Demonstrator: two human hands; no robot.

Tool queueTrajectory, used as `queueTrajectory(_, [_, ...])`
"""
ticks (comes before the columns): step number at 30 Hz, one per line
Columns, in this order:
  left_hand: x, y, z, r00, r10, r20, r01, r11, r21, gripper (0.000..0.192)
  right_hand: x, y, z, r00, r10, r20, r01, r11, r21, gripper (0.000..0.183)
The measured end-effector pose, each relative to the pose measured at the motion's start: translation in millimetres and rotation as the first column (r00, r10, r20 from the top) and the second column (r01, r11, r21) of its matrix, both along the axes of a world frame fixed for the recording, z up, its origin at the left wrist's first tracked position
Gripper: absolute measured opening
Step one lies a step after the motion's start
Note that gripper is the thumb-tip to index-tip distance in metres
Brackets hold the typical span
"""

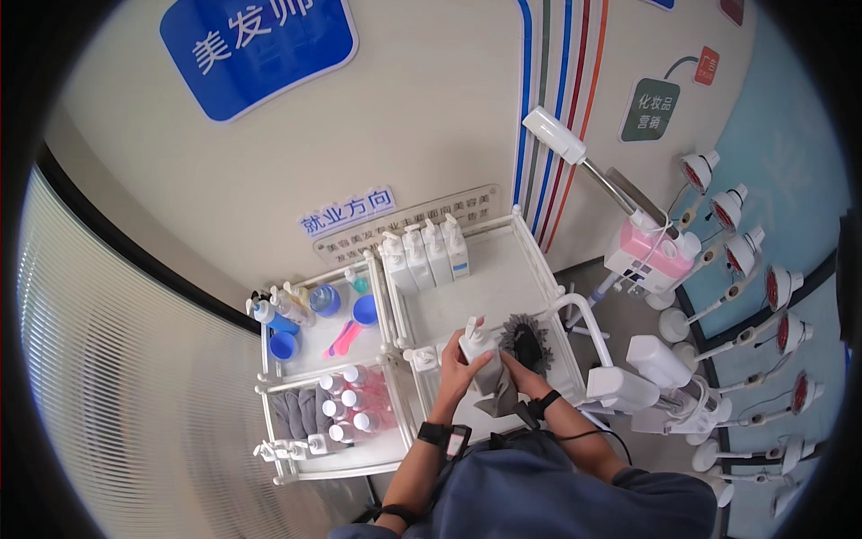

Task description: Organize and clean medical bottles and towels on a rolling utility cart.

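Observation:
My left hand [455, 374] grips a white pump bottle [479, 356] upright above the front tier of a white trolley [488, 296]. A grey cloth [500, 397] is in my right hand [527, 378], held against the bottle's side and hanging below it. The right fingers are partly hidden behind the bottle and cloth. Beside my right hand lies a dark duster-like thing [528, 343] with a fluffy grey fringe. Another white pump bottle [424, 359] stands left of my left hand. Several white pump bottles [431, 259] stand in a row at the trolley's back left.
The left trolley [337, 468] holds blue bowls [283, 346], pink and purple spatulas [345, 339], rolled grey towels [303, 412] and several white-capped bottles [353, 399]. To the right stand a pink-and-white facial steamer [650, 252], white equipment [656, 384] and several infrared lamps [744, 252]. A ribbed panel [148, 377] borders the left.

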State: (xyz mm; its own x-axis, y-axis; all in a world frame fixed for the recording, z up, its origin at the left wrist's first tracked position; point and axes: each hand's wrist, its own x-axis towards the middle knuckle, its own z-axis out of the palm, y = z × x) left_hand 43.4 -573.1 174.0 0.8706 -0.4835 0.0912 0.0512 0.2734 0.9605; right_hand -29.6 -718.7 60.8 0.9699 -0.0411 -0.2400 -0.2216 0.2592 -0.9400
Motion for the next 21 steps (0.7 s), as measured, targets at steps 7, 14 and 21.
queueTrajectory(7, [5, -33, -50, 0.978, 0.142, 0.151, -0.169, 0.969, 0.181, 0.059, -16, -17, -50, 0.993, -0.044, -0.109, 0.098, 0.825, 0.556, 0.053])
queueTrajectory(14, [-12, -49, -19, 0.934, 0.343, 0.098, -0.356, 0.918, 0.173, 0.053, -5, -4, 27, 0.880, -0.408, -0.243, 0.433, 0.900, 0.057, 0.057])
queueTrajectory(21, [4, -36, -15, 0.972, 0.216, -0.093, -0.220, 0.975, -0.035, 0.040, -14, -2, 79, 0.914, -0.406, -0.014, 0.356, 0.815, -0.457, 0.053])
